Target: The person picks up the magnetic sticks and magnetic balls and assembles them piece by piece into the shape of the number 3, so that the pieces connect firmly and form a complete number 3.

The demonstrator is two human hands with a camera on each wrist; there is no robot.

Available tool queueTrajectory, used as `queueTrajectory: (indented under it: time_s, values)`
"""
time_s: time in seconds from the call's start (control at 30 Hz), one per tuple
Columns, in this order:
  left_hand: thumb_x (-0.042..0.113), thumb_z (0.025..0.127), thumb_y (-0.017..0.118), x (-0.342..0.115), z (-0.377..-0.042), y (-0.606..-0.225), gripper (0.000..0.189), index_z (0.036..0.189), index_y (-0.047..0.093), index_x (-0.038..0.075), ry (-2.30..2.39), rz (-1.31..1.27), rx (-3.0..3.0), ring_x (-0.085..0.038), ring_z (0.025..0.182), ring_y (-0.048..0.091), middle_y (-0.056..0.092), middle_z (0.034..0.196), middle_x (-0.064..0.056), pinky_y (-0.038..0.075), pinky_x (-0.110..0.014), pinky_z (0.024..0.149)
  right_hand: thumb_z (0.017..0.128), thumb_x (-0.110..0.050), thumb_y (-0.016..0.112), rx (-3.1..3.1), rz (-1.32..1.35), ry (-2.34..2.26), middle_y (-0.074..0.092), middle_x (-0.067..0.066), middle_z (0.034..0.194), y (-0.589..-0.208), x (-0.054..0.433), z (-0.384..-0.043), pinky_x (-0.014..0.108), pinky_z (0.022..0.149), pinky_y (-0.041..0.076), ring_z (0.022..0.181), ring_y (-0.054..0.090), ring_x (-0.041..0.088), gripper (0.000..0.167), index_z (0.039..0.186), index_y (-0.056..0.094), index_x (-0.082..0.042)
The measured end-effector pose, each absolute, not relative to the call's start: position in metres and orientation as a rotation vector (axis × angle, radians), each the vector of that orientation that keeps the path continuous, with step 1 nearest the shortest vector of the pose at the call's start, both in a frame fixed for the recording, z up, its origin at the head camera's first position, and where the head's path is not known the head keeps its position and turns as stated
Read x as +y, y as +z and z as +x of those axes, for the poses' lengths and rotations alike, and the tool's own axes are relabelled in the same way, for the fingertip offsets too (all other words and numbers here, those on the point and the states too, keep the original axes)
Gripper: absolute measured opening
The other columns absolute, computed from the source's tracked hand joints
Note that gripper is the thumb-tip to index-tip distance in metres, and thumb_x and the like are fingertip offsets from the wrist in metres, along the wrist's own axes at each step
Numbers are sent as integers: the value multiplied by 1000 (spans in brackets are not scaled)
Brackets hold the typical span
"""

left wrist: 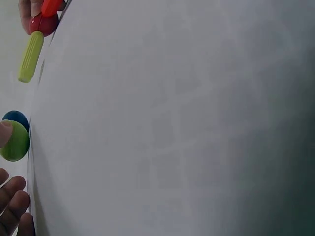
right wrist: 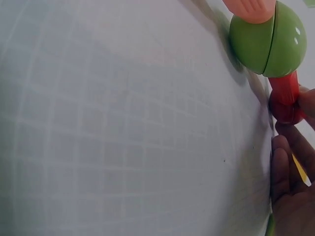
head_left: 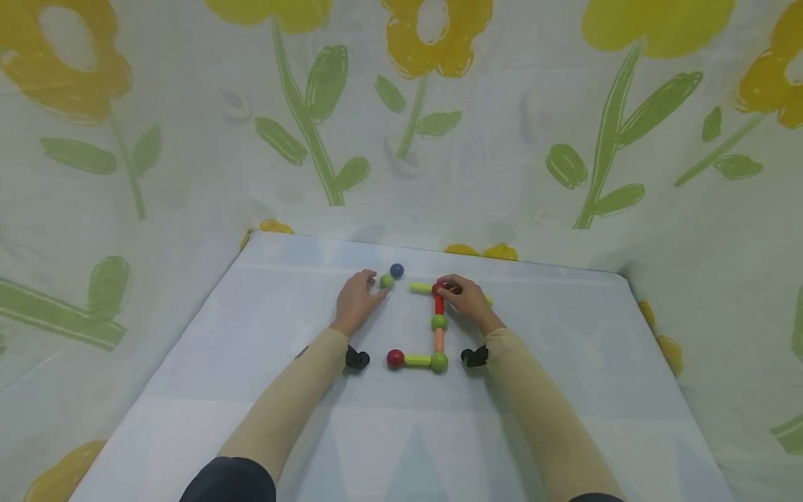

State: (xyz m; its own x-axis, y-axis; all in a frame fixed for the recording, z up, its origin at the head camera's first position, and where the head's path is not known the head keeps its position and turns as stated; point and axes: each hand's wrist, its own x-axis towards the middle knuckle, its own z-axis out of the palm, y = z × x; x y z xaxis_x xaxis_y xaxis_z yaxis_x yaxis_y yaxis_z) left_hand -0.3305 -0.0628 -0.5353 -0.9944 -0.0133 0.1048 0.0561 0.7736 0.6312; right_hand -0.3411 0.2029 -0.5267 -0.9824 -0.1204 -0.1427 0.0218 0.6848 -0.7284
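The ball-and-stick chain (head_left: 439, 340) mid-frame looks part built: I see the right hand (head_left: 469, 301) pinching its top red ball (right wrist: 280, 110), the left hand (head_left: 359, 301) spread, empty, by the unattached green ball (head_left: 387, 281) and blue ball (head_left: 397, 270).

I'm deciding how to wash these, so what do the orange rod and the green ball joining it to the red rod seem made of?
The green ball looks like hard, glossy plastic, given its bright highlights and seam. The orange rod is probably moulded plastic with a duller finish, judging by its ridges.
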Motion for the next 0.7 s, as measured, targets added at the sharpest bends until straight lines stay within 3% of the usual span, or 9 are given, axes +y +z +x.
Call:
queueTrajectory:
  time_s: [0.33, 0.7]
  values:
    - [38, 90, 69, -56, -335, -531, 34, 114, 64, 15, -969, -76, -2845, -20, 101, 65, 71, 110, -3, 52, -37, 88, 95, -39, 63, 2693, -89, -1207, 64, 2, 125, -529, 203, -342, 40, 97, 51, 114, 58, 23, 35, 128, 61, -26]
    - [36, 88, 71, -41, -336, -535, 34, 115, 65, 18, -971, -134, -2859, -18, 101, 64, 71, 111, 0, 52, -36, 88, 95, -37, 64, 2681, -70, -1226, 64, 1, 125, -527, 203, -340, 41, 98, 50, 115, 58, 23, 33, 126, 62, -27]
